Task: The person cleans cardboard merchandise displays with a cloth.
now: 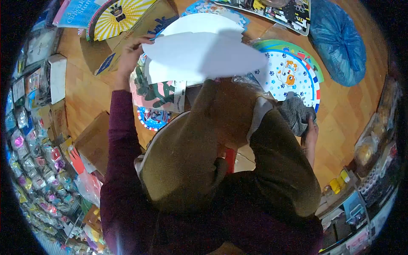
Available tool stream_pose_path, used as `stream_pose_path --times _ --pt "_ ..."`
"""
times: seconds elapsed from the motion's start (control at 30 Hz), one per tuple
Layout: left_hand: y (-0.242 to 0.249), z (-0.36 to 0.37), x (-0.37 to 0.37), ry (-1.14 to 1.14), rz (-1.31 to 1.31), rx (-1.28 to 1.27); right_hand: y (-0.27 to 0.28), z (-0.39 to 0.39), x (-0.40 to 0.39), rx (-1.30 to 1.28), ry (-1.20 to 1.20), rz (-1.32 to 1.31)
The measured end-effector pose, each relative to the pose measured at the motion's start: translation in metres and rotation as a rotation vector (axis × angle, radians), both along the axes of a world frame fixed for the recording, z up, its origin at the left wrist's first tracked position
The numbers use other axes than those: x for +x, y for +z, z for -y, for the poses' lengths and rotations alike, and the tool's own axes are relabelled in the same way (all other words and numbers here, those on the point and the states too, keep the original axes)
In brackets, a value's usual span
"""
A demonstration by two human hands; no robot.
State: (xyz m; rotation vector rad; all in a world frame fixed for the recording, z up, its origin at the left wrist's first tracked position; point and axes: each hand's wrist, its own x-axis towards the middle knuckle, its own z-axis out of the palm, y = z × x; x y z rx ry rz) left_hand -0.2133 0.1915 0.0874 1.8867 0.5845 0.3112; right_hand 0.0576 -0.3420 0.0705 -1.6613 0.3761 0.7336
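My left hand (134, 52) pinches the left edge of a large white round sheet (182, 53), which tilts above the floor in front of my knees. Another white rounded sheet (199, 23) shows just behind it. At the right, my right hand (311, 132) has its fingers closed on a bunched grey cloth (295, 114) beside my knee. Close to that cloth lies a round board with a puppy and paw prints (287, 74), on top of a green one. Under the white sheet's left side is a pink leaf-patterned piece (159, 91).
A cardboard box (131, 32) and a yellow-rayed round board (121, 19) lie at the upper left. A blue plastic bag (340, 42) sits at the upper right. Many small packaged goods (38, 170) line the left side. Shelves with goods (355, 208) stand at the lower right.
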Motion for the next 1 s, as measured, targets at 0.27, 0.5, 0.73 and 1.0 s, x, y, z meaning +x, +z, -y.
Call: stream_pose_path --times 0.27,0.5,0.73,1.0 --pt "-0.035 0.014 0.022 0.779 -0.058 -0.487 -0.011 0.002 0.0 -0.004 0.005 -0.027" --pt "-0.031 0.089 0.013 0.613 -0.041 -0.814 -0.01 -0.003 -0.005 0.013 0.019 -0.011" --pt "0.009 0.078 0.048 0.45 -0.044 -0.103 -0.015 0.0 -0.004 -0.127 0.011 0.0" --pt "0.133 0.014 0.138 -0.087 -0.354 0.424 -0.012 -0.01 -0.007 -0.106 0.126 0.033"
